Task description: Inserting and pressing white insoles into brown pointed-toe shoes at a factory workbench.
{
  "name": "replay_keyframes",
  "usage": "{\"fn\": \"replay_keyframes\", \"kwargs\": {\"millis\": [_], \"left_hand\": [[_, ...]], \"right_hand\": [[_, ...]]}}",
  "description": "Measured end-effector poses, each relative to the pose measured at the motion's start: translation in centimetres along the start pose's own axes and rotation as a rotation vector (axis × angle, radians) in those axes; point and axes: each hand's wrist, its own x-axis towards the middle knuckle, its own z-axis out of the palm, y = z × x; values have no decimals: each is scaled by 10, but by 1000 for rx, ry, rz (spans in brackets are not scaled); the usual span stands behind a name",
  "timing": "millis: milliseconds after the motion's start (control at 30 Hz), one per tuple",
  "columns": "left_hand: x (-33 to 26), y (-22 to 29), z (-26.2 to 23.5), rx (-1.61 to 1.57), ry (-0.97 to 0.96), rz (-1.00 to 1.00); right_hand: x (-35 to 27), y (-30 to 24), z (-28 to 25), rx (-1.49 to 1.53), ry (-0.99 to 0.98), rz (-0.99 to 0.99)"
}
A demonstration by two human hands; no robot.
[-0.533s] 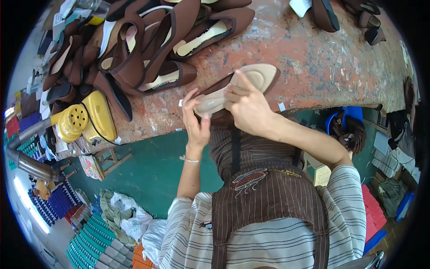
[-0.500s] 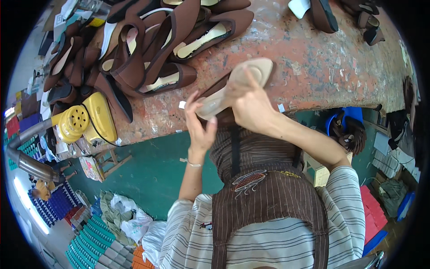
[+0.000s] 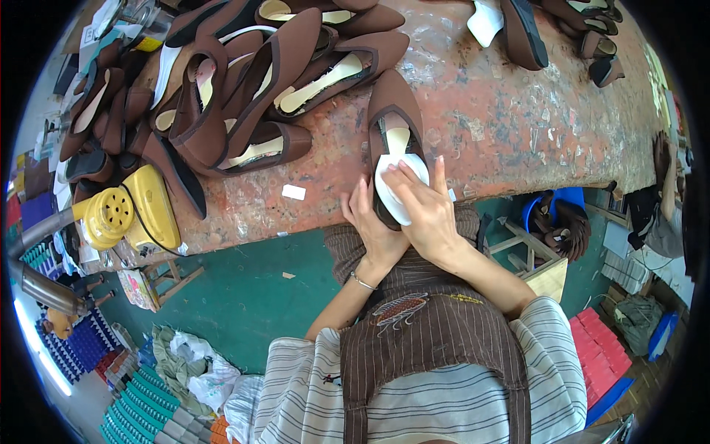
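A brown pointed shoe (image 3: 395,100) stands at the table's near edge, its toe away from me. My left hand (image 3: 376,228) curls round the heel end from the left. Over the rear of the shoe lies an insole (image 3: 393,204) with a white face up, its full outline partly hidden by fingers. My right hand (image 3: 427,214) has its fingers on this insole, one finger raised apart from the others. Ahead of the insole, a pale yellow strip shows inside the shoe.
Many brown shoes (image 3: 270,78) are heaped at the left of the worn red table (image 3: 510,133). A yellow device (image 3: 151,211) with a metal pipe stands near the left edge. A white insole (image 3: 485,22) and several shoes lie farther right. Under the table is a blue tub (image 3: 569,196).
The beige face of the insole was up and is now out of sight, with a white face up. Both hands have come together over the shoe's heel, and the shoe now points away.
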Motion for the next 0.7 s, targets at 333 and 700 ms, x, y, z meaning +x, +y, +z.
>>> {"fn": "replay_keyframes", "kwargs": {"millis": [333,700], "left_hand": [[1,-13,9,119,42,50],[-3,-19,12,218,54,79]], "right_hand": [[33,2,20,-403,-11,32],[22,-4,29,-414,-111,23]]}}
